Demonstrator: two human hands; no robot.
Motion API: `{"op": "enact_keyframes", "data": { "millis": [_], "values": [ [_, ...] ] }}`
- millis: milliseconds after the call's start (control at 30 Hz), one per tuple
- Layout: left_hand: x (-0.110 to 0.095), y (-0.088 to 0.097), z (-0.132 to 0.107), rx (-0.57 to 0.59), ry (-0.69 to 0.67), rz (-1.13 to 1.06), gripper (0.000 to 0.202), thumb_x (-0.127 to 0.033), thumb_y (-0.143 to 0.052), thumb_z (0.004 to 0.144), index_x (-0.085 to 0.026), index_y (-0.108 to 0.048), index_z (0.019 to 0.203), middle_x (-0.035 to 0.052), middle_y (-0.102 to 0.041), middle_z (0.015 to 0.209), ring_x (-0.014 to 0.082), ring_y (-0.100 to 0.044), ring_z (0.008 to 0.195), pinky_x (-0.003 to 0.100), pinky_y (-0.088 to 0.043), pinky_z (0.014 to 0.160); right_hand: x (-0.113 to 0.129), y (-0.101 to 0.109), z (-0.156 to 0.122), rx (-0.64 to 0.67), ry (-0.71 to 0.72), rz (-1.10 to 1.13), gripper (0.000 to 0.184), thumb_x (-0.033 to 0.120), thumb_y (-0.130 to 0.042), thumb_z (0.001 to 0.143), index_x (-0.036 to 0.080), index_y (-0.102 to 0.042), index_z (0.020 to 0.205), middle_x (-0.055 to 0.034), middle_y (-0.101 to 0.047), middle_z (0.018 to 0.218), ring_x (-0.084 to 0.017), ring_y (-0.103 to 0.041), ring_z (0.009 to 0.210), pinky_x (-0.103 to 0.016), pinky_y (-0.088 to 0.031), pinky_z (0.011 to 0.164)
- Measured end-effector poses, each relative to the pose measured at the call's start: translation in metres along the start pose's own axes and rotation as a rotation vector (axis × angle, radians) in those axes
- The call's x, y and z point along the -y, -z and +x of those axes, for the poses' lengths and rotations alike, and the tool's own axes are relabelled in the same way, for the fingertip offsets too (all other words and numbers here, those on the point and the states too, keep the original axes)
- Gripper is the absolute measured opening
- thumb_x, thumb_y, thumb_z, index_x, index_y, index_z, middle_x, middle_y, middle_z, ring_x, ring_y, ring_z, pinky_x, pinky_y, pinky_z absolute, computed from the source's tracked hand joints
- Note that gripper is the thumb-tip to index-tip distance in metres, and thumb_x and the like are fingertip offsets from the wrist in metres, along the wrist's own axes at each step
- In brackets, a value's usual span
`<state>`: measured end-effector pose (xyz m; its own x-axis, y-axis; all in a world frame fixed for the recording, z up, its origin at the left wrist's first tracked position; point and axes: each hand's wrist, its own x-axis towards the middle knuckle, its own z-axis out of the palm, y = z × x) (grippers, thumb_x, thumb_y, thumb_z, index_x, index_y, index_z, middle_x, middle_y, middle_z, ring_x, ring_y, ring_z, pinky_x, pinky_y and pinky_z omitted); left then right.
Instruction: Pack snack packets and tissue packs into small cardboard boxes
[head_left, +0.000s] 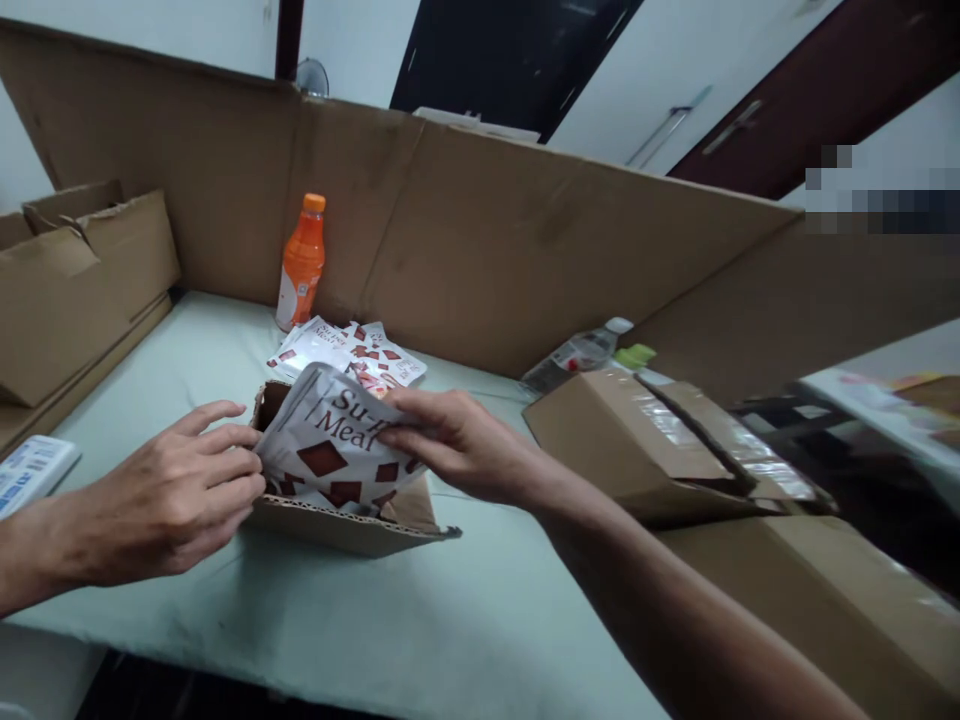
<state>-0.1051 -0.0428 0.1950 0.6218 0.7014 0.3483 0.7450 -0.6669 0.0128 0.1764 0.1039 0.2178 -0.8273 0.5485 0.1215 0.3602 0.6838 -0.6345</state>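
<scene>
A small open cardboard box (337, 528) stands on the green-covered table. My right hand (457, 440) pinches the upper right edge of a white packet (322, 462) printed "Meal" with dark red diamonds. The packet leans tilted in the box's opening, its lower part behind the front wall. At the box's left end is my left hand (180, 490), its fingers slightly curved and apart, the tips touching the packet's left edge or the box corner; its thumb is hidden. Behind the box lies a loose pile of similar packets (397, 362).
An orange bottle (301, 265) stands near the back cardboard wall (480, 230). A clear bottle (574, 358) lies at the back right. Taped cardboard boxes (645, 440) flank the right side, another cardboard box (82, 290) the left. A white-and-blue pack (37, 470) lies at the left edge.
</scene>
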Motion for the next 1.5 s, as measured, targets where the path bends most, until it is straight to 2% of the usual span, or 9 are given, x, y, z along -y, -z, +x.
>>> {"op": "enact_keyframes", "data": {
  "millis": [300,367,533,633,800,933,1167,1367,1500],
  "values": [
    [0.002,-0.011,-0.009,-0.126,-0.046,0.007,0.020,-0.004,-0.054,0.096,-0.018,-0.066,0.104,0.0067,-0.074,0.101,0.0242,-0.068,0.112,0.052,-0.046,0.115,0.013,-0.046,0.027,0.596,-0.113,-0.390,0.013,0.017,-0.062,0.091,0.023,-0.074,0.089,-0.0030,-0.073,0.078,-0.018,-0.060,0.066,-0.027,-0.038,0.059],
    [0.003,-0.015,-0.013,-0.179,-0.027,-0.017,0.022,-0.004,-0.056,0.095,-0.019,-0.064,0.109,0.0095,-0.071,0.113,0.0248,-0.066,0.117,0.050,-0.049,0.113,0.011,-0.044,0.020,0.494,-0.090,-0.294,0.018,0.021,-0.062,0.093,0.025,-0.077,0.101,-0.0045,-0.078,0.089,-0.019,-0.067,0.074,-0.028,-0.044,0.064],
    [0.004,-0.031,-0.039,-0.281,0.208,-0.116,0.049,-0.012,-0.057,0.099,-0.026,-0.047,0.145,0.0132,-0.052,0.148,0.0274,-0.055,0.136,0.045,-0.051,0.114,-0.004,-0.001,-0.042,-0.213,-0.124,-0.046,0.026,0.042,-0.058,0.098,0.027,-0.078,0.106,-0.0057,-0.081,0.097,-0.023,-0.074,0.088,-0.033,-0.056,0.078],
    [0.002,-0.048,-0.054,-0.265,0.415,-0.195,0.057,-0.028,-0.057,0.102,-0.024,-0.036,0.155,0.0144,-0.052,0.150,0.0285,-0.060,0.132,0.044,-0.053,0.112,-0.019,0.001,-0.083,-0.372,-0.215,-0.048,0.024,0.046,-0.065,0.093,0.027,-0.079,0.099,-0.0070,-0.081,0.096,-0.025,-0.075,0.086,-0.037,-0.060,0.077],
    [-0.012,-0.082,-0.048,-0.388,0.604,-0.304,0.055,-0.043,-0.052,0.104,-0.024,-0.040,0.154,0.0129,-0.060,0.146,0.0284,-0.066,0.125,0.041,-0.059,0.102,-0.041,-0.061,-0.100,-0.397,-0.128,-0.011,0.028,0.040,-0.068,0.093,0.026,-0.073,0.118,-0.0088,-0.077,0.121,-0.027,-0.073,0.107,-0.043,-0.060,0.092],
    [-0.016,-0.094,-0.027,-0.544,0.507,-0.221,0.026,-0.031,-0.054,0.103,-0.024,-0.063,0.127,0.0067,-0.072,0.122,0.0257,-0.068,0.120,0.041,-0.056,0.106,-0.047,-0.100,-0.096,-0.497,0.050,-0.114,0.026,0.033,-0.066,0.096,0.025,-0.070,0.120,-0.0097,-0.076,0.120,-0.030,-0.066,0.120,-0.051,-0.054,0.104],
    [-0.010,-0.088,-0.014,-0.541,0.652,-0.152,0.046,-0.039,-0.063,0.097,-0.021,-0.058,0.138,0.0078,-0.071,0.118,0.0238,-0.071,0.094,0.039,-0.062,0.086,-0.066,-0.058,-0.072,-0.713,-0.070,-0.056,0.065,0.055,-0.064,0.096,0.028,-0.047,0.154,-0.0133,-0.053,0.156,-0.033,-0.052,0.142,-0.054,-0.050,0.111],
    [-0.007,-0.097,-0.014,-0.533,0.640,-0.242,0.049,-0.040,-0.056,0.099,-0.022,-0.056,0.144,0.0153,-0.048,0.152,0.0330,-0.059,0.131,0.050,-0.058,0.104,-0.078,-0.085,-0.058,-0.348,0.112,-0.061,0.051,0.054,-0.047,0.105,0.024,-0.059,0.145,-0.0130,-0.060,0.151,-0.031,-0.049,0.146,-0.056,-0.040,0.119],
    [0.007,-0.104,-0.017,-0.371,0.640,-0.377,0.047,-0.050,-0.046,0.101,-0.023,-0.067,0.132,0.0130,-0.051,0.154,0.0369,-0.048,0.145,0.059,-0.043,0.120,-0.078,-0.094,-0.072,-0.236,0.151,-0.206,0.074,0.066,-0.053,0.099,0.021,-0.045,0.157,-0.0158,-0.045,0.164,-0.034,-0.031,0.157,-0.059,-0.032,0.123]
  ]
}}
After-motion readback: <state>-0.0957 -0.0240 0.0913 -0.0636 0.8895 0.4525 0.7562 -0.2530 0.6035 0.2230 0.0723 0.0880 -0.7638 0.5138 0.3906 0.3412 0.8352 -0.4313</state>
